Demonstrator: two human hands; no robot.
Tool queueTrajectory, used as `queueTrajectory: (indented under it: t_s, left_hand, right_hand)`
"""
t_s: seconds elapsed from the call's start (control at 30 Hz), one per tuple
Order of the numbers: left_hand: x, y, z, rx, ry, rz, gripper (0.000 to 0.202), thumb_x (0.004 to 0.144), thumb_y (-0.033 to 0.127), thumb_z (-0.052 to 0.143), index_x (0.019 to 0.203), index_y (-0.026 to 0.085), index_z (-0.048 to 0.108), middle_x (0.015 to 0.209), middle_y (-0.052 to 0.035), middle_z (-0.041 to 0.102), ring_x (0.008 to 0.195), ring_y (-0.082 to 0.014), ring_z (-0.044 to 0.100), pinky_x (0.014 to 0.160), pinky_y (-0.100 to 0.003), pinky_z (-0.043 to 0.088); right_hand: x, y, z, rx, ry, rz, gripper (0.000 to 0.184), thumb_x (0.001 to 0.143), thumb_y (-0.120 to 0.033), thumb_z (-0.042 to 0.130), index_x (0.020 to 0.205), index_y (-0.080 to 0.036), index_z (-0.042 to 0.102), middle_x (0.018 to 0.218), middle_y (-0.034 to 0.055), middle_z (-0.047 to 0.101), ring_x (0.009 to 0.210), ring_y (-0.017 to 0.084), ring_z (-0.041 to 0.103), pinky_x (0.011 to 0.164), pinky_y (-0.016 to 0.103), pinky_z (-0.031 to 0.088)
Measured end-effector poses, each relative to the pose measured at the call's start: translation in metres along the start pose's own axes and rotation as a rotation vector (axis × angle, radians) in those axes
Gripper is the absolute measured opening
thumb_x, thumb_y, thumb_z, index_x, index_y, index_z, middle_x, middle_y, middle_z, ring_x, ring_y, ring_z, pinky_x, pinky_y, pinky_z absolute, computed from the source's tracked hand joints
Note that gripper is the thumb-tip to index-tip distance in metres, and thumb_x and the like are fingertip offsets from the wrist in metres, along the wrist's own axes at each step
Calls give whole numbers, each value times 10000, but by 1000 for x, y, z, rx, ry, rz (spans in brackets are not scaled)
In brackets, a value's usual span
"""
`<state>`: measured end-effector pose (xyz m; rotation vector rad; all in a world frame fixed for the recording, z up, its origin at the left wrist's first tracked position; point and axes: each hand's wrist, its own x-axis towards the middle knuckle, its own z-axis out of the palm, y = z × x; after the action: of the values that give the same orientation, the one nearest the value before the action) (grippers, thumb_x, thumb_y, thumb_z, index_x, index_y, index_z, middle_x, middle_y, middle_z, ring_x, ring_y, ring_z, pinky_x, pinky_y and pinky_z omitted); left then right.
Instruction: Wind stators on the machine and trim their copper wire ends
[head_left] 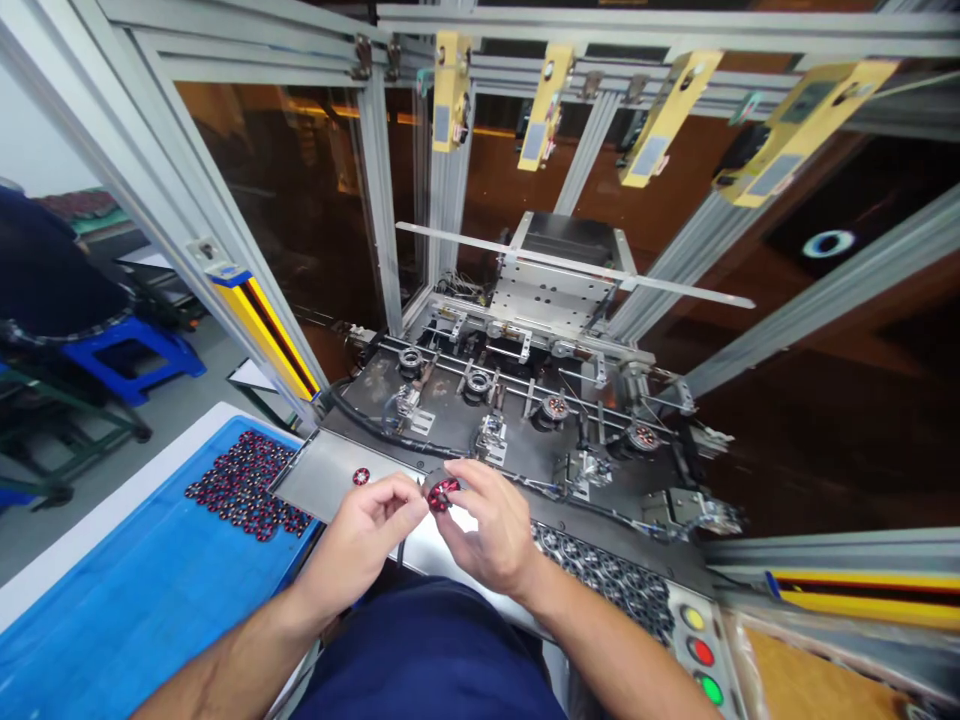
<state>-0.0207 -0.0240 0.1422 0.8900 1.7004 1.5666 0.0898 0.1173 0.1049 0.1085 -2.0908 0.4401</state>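
Note:
In front of my body, my right hand (491, 525) grips a small round motor stator (442, 493) with red segments and a dark rim, thumb and fingers about its right side. My left hand (375, 535) is closed in a pinch, its fingertips at the stator's left edge. Whether a fine wire lies between those fingertips is too small to tell. A similar red-and-black stator (361, 477) rests on the metal ledge (322, 474) just beyond my left hand. Past both hands is the machine's dark bed with round holders (478, 387); two at the right carry copper-coloured parts (555, 410).
A blue tray (150, 590) at left holds many stators (247, 485). Dark ring-shaped parts (600, 570) lie in rows at right, beside yellow, red and green buttons (701, 652). Yellow light-curtain bars (266, 335) flank the opening. A person sits on a blue stool (135, 350).

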Motion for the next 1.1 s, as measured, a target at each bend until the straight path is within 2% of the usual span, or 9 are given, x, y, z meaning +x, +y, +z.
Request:
queueTrajectory:
  t_s: [0.17, 0.4, 0.57, 0.73, 0.83, 0.9, 1.0, 1.03, 1.1]
  left_hand:
    - [-5, -4, 2, -60, -3, -29, 184, 840, 347, 662, 727, 204, 633, 752, -15, 587, 737, -161, 532, 700, -268, 448]
    - [-16, -19, -1, -117, 88, -7, 180, 861, 338, 639, 743, 204, 618, 800, -31, 590, 819, -186, 543, 780, -293, 447]
    - [-23, -27, -1, -156, 130, 39, 155, 888, 293, 619, 755, 213, 605, 804, -11, 570, 841, -162, 524, 807, -263, 423]
    - [-25, -36, 1, -183, 106, 71, 199, 928, 294, 565, 753, 201, 584, 788, -6, 548, 805, -145, 506, 780, -252, 408]
    - [-27, -34, 0, -180, 54, 64, 217, 938, 290, 549, 744, 198, 580, 777, -5, 560, 783, -140, 519, 767, -251, 416]
    - [-28, -29, -4, -145, -27, 45, 199, 918, 273, 584, 737, 192, 594, 774, -11, 585, 775, -143, 547, 762, -255, 430]
    - [-27, -22, -14, 16, -220, 0, 163, 908, 257, 596, 772, 182, 647, 808, -32, 646, 798, -157, 599, 769, -262, 457]
    - [-25, -21, -18, 80, -218, 5, 168, 922, 258, 573, 802, 185, 665, 839, -38, 666, 829, -161, 615, 794, -263, 463]
    - [-21, -21, -26, 186, -73, 68, 193, 947, 251, 527, 855, 196, 687, 915, -46, 691, 909, -164, 633, 865, -266, 462]
  right_hand:
    - [-4, -3, -3, -21, -16, -5, 416, 792, -122, 692, 1158, -169, 500, 1071, 179, 697, 1037, 264, 678, 821, 427, 614]
    - [-5, -8, -3, 48, 9, 107, 407, 785, -130, 700, 1139, -195, 509, 1058, 152, 702, 998, 249, 685, 824, 433, 605]
    - [-4, -11, -2, 82, 34, 143, 412, 764, -120, 725, 1120, -173, 527, 1046, 155, 706, 985, 238, 685, 830, 401, 592]
    - [-2, -12, -1, 72, 58, 165, 398, 742, -122, 752, 1082, -151, 546, 991, 143, 720, 931, 232, 691, 794, 380, 589]
    - [0, -12, 0, 64, 53, 177, 383, 737, -131, 762, 1057, -152, 553, 949, 133, 725, 888, 232, 694, 748, 370, 588]
    - [1, -12, 0, 62, 44, 175, 370, 739, -142, 764, 1042, -154, 553, 933, 132, 725, 861, 231, 693, 726, 369, 587]
    - [3, -10, 0, 61, 28, 158, 338, 759, -152, 750, 1032, -157, 552, 942, 135, 723, 858, 225, 692, 733, 370, 590]
    - [4, -9, 0, 56, 24, 148, 325, 767, -153, 742, 1031, -158, 552, 949, 137, 723, 867, 224, 692, 740, 370, 591]
    - [4, -8, 0, 44, 19, 129, 311, 779, -151, 730, 1034, -157, 552, 961, 142, 722, 886, 224, 691, 754, 371, 593]
